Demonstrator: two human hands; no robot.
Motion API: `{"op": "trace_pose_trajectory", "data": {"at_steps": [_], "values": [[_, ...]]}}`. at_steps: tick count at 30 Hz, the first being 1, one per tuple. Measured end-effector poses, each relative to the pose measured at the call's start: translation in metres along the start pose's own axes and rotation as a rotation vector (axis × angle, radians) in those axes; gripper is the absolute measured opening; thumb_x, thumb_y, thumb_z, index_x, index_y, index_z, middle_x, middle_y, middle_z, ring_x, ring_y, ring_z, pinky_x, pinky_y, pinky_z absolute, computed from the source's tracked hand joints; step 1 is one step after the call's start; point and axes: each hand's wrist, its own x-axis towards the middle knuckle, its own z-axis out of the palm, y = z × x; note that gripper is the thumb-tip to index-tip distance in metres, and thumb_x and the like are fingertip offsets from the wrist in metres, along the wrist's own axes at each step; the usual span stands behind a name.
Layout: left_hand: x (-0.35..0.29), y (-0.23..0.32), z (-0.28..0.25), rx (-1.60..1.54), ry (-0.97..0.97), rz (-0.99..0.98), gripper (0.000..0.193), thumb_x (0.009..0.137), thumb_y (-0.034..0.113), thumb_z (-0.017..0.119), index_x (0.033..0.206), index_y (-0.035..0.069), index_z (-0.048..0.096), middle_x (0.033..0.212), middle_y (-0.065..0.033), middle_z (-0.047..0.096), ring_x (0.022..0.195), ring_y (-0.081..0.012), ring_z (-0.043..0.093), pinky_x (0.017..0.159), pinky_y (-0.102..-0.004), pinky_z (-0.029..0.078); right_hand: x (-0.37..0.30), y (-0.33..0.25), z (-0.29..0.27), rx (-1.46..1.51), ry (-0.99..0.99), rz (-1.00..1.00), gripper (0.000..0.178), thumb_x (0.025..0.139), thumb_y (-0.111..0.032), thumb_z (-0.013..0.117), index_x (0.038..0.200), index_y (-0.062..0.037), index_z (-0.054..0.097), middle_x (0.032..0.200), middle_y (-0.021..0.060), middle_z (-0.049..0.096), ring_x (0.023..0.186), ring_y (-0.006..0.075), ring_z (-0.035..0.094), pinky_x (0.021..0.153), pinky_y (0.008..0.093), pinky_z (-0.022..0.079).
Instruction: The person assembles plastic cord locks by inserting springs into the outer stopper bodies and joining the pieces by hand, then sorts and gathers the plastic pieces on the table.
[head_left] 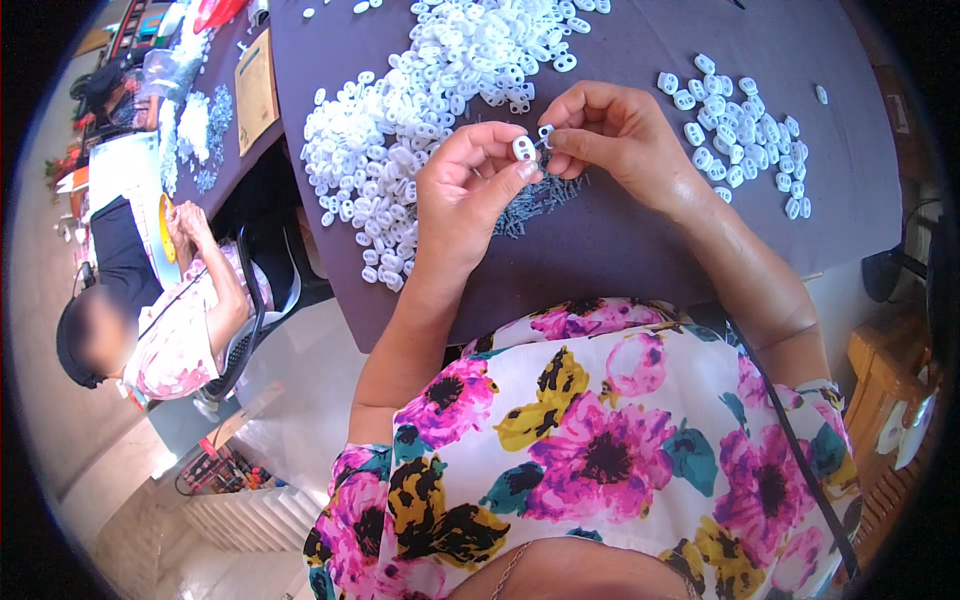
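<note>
Between the thumb and fingers of my left hand (462,190) is a white oval plastic piece with two holes (523,148). My right hand (625,135) pinches a small white and dark part (546,132) close beside that piece; its exact kind is too small to make out. Both hands meet above a heap of small grey pins (530,205), partly hidden by my fingers. Left of and beyond my left hand spreads a large pile of similar white pieces (370,140). A smaller group of white pieces (738,130) lies right of my right hand.
The dark table (600,265) ends just in front of my body. At the left, another person (190,330) sits with hands on a yellow round object (167,228). A brown board (257,92) and more grey pins (215,135) lie on the table nearby.
</note>
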Motion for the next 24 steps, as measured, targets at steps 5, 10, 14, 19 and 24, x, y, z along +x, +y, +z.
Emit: {"op": "trace_pose_trajectory", "data": {"at_steps": [5, 10, 14, 19, 24], "values": [[0.000, -0.002, 0.000, -0.018, 0.005, 0.000, 0.023, 0.084, -0.002, 0.064, 0.106, -0.001, 0.057, 0.094, -0.0074, 0.065, 0.081, -0.0119, 0.063, 0.075, -0.0237, 0.051, 0.000, 0.000, 0.000, -0.011, 0.006, -0.002, 0.012, 0.088, -0.005, 0.059, 0.099, 0.0003, 0.061, 0.085, 0.0048, 0.065, 0.072, 0.0089, 0.062, 0.065, 0.0214, 0.051], [0.002, 0.000, -0.003, -0.177, 0.029, -0.155, 0.020, 0.087, 0.001, 0.061, 0.107, 0.000, 0.057, 0.097, -0.0101, 0.065, 0.079, -0.0155, 0.065, 0.074, -0.0263, 0.053, 0.000, -0.001, 0.000, -0.019, 0.016, 0.007, 0.011, 0.088, -0.007, 0.061, 0.098, -0.0009, 0.062, 0.084, 0.0035, 0.065, 0.071, 0.0080, 0.062, 0.064, 0.0205, 0.051], [0.003, -0.001, -0.005, -0.191, -0.019, -0.170, 0.019, 0.088, 0.003, 0.059, 0.107, 0.002, 0.057, 0.096, -0.0106, 0.066, 0.079, -0.0163, 0.066, 0.074, -0.0272, 0.054, 0.001, 0.000, 0.000, -0.010, 0.018, 0.016, 0.012, 0.088, -0.007, 0.061, 0.098, -0.0008, 0.062, 0.084, 0.0034, 0.065, 0.071, 0.0081, 0.061, 0.065, 0.0206, 0.051], [0.002, -0.001, -0.005, -0.186, 0.041, -0.195, 0.016, 0.087, 0.003, 0.060, 0.104, 0.002, 0.058, 0.094, -0.0097, 0.066, 0.075, -0.0140, 0.064, 0.071, -0.0256, 0.053, 0.002, 0.000, 0.000, -0.006, 0.024, 0.011, 0.012, 0.089, -0.007, 0.061, 0.099, -0.0004, 0.061, 0.082, 0.0036, 0.064, 0.070, 0.0089, 0.061, 0.064, 0.0217, 0.052], [0.005, 0.003, -0.014, -0.080, 0.093, -0.123, 0.014, 0.087, 0.002, 0.059, 0.101, 0.002, 0.059, 0.091, -0.0086, 0.066, 0.072, -0.0122, 0.062, 0.068, -0.0250, 0.053, 0.003, -0.004, -0.005, -0.027, 0.074, -0.009, 0.010, 0.090, -0.004, 0.059, 0.100, -0.0013, 0.062, 0.082, 0.0040, 0.063, 0.072, 0.0110, 0.065, 0.066, 0.0229, 0.054]]}}
